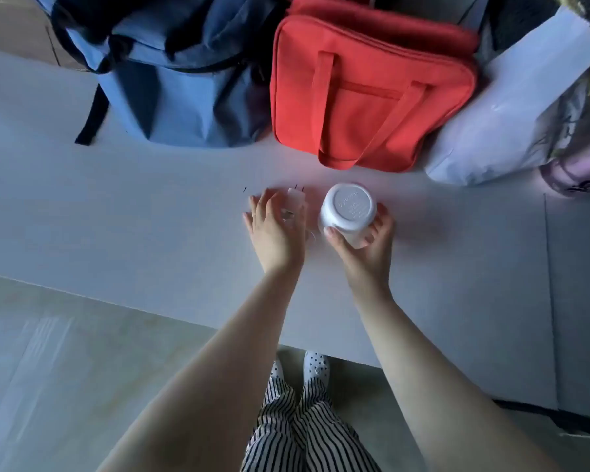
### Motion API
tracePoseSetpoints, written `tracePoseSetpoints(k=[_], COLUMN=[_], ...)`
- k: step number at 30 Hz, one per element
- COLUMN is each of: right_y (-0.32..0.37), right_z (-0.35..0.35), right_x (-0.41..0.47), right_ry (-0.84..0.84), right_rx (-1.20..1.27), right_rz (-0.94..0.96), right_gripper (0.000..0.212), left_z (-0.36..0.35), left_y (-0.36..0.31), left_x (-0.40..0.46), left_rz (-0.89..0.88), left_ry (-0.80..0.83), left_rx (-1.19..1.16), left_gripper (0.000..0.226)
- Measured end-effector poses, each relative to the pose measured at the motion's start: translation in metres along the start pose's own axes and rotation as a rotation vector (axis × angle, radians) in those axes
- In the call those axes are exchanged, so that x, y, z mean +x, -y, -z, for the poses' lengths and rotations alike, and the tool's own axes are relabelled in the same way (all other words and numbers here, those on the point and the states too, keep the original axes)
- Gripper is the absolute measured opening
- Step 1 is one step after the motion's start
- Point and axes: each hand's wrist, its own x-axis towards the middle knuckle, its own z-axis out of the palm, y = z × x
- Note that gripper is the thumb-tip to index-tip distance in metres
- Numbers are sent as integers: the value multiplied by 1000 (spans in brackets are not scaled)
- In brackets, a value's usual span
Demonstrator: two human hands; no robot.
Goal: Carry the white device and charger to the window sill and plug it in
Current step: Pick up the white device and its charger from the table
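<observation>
The white device [349, 207] is a round, jar-shaped object tipped so its flat printed base faces up at me. My right hand [365, 243] grips it from below, just above the white table [116, 206]. The white charger [295, 199] is a small plug block with dark prongs pointing away from me. My left hand [275, 229] covers its near side with fingers curled onto it. A thin clear cable loops between the two hands, mostly hidden.
A blue backpack [171, 73], a red handbag [372, 93] and a white bag [511, 110] line the far side of the table. A purple item [576, 168] lies at the right edge. Pale floor and my feet show below the table's near edge.
</observation>
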Motion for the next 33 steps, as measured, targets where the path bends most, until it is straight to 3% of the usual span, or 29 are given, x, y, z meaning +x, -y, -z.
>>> tracePoseSetpoints(k=[4, 10, 14, 18, 21, 26, 33], right_y=[-6, 6, 15, 35, 58, 97, 127], right_z=[-7, -13, -14, -28, -49, -96, -150], right_x=[4, 6, 5, 5, -1, -22, -88], right_ry=[-7, -28, -13, 52, 149, 387, 867], right_rx=[-48, -121, -106, -53, 5, 77, 2], right_rz=[53, 61, 28, -13, -53, -162, -304], right_gripper=[88, 72, 67, 66, 55, 41, 54], left_z=[-11, -5, 18, 48, 77, 143, 234], left_y=[2, 3, -4, -7, 1, 17, 63], left_x=[-3, -6, -6, 1, 4, -9, -64], left_rz=[17, -2, 164, 442, 638, 770, 835], left_ry=[-42, 11, -31, -175, -227, -340, -643], left_rx=[93, -49, -303, -500, -744, -1012, -1102], left_gripper=[45, 27, 24, 19, 4, 12, 10])
